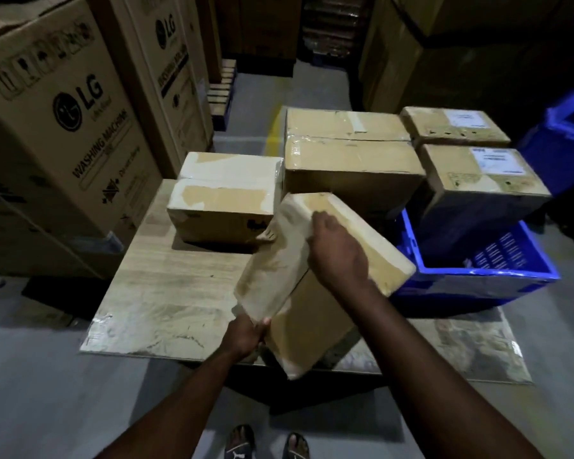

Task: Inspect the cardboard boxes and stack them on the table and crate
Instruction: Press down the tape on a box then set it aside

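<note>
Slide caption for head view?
Left hand and right hand hold a tilted box over the table; stacked boxes behind, crate at right.

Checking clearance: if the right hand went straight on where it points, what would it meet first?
The right hand grips the held box. Past that box's far edge, the large box near its left front corner probably comes first; the taped box lies close to that line, depth unclear.
</note>
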A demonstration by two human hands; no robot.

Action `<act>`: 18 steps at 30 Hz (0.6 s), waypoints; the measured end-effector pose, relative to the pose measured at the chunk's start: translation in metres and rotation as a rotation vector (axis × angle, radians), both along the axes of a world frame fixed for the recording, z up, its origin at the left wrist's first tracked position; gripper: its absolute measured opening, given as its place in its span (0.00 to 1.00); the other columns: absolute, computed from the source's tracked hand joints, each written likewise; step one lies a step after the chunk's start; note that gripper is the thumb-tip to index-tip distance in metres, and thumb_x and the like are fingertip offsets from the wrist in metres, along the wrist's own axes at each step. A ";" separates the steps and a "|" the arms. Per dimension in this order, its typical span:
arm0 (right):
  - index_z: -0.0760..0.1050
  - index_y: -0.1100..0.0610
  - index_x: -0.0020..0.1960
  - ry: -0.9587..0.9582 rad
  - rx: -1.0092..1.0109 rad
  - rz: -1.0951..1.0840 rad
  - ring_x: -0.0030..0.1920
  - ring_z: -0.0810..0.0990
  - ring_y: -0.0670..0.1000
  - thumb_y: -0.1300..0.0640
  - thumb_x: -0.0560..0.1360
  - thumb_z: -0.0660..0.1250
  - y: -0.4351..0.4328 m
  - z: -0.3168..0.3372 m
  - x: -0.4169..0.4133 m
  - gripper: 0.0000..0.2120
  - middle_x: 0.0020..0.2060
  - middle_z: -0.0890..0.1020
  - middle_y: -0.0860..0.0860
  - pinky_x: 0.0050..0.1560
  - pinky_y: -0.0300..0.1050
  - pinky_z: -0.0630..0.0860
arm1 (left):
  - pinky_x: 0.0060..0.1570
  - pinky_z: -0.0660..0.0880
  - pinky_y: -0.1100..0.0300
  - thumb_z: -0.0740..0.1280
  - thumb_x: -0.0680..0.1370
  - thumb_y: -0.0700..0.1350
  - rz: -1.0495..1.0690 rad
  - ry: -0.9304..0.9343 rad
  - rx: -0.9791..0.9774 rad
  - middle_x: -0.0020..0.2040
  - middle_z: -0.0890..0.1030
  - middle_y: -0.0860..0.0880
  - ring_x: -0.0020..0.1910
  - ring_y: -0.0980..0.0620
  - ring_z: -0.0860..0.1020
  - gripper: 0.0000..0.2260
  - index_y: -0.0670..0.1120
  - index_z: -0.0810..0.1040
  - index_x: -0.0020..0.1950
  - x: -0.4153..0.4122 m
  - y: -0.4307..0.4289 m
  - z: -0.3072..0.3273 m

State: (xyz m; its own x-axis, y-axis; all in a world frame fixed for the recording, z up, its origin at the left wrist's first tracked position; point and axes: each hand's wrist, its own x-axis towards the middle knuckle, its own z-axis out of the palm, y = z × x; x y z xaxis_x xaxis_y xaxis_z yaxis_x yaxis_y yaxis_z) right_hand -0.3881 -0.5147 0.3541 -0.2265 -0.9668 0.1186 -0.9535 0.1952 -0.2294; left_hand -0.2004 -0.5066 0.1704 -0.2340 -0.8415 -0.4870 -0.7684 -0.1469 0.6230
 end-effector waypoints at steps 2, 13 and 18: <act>0.60 0.63 0.76 0.065 -0.019 0.116 0.72 0.68 0.59 0.62 0.80 0.58 0.009 -0.005 0.023 0.25 0.73 0.68 0.61 0.71 0.51 0.65 | 0.32 0.71 0.62 0.64 0.80 0.55 -0.146 -0.100 0.069 0.35 0.78 0.51 0.36 0.54 0.78 0.14 0.49 0.75 0.39 0.002 0.006 -0.002; 0.72 0.56 0.71 -0.063 -0.112 0.502 0.73 0.69 0.52 0.49 0.81 0.58 0.044 -0.041 0.014 0.21 0.71 0.73 0.54 0.72 0.51 0.68 | 0.49 0.78 0.52 0.61 0.75 0.62 -0.893 -0.191 -0.312 0.55 0.83 0.42 0.50 0.43 0.81 0.24 0.46 0.80 0.59 -0.008 0.020 0.081; 0.74 0.60 0.70 -0.210 -0.154 0.267 0.74 0.68 0.57 0.48 0.81 0.50 0.034 -0.040 0.000 0.26 0.72 0.72 0.58 0.73 0.53 0.65 | 0.39 0.77 0.56 0.68 0.75 0.52 -0.423 0.177 -1.158 0.44 0.84 0.50 0.41 0.50 0.82 0.08 0.50 0.82 0.50 -0.009 0.024 0.162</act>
State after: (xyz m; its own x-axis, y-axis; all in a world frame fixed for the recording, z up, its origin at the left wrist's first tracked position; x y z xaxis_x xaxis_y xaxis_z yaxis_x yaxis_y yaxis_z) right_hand -0.3886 -0.4802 0.3145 -0.0035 -0.9695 0.2451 -0.8954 -0.1061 -0.4324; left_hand -0.2098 -0.4822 0.3324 -0.5776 -0.5972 0.5565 -0.5141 0.7957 0.3203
